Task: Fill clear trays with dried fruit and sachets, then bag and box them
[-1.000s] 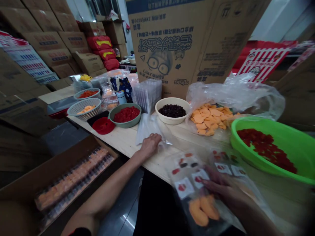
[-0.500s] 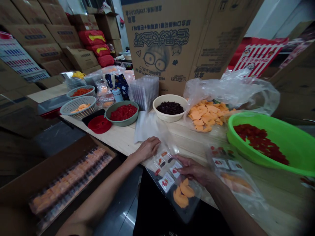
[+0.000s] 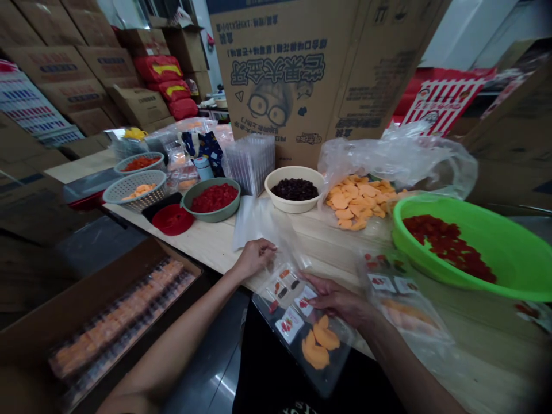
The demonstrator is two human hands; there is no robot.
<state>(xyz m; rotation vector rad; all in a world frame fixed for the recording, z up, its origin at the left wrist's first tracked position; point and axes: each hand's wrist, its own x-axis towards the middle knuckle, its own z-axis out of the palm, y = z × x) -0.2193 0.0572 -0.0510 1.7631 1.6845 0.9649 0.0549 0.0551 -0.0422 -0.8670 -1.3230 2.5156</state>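
My left hand [image 3: 254, 259] pinches the top edge of a clear plastic bag [image 3: 297, 328] at the table's front edge. My right hand [image 3: 338, 300] lies across the same bag, its fingers over small white labelled sachets [image 3: 290, 325]. Orange dried fruit slices [image 3: 317, 345] sit in the bag's lower end, below my right hand. A second clear bag [image 3: 401, 307] with similar sachets and orange slices lies to the right. A flat, clear plastic sheet or empty bag [image 3: 254, 224] sits just beyond my left hand.
A green basin [image 3: 504, 247] holds red dried fruit at the right. Beyond stand a cream bowl [image 3: 294, 205] of dark fruit and a grey-green bowl [image 3: 211, 218] of red pieces. An open carton [image 3: 168, 259] of orange packs sits below the table's left edge.
The filled bag has slid up and left, from below my right hand to beside my left hand, uncovering the second bag. Since half a second ago, little has moved.
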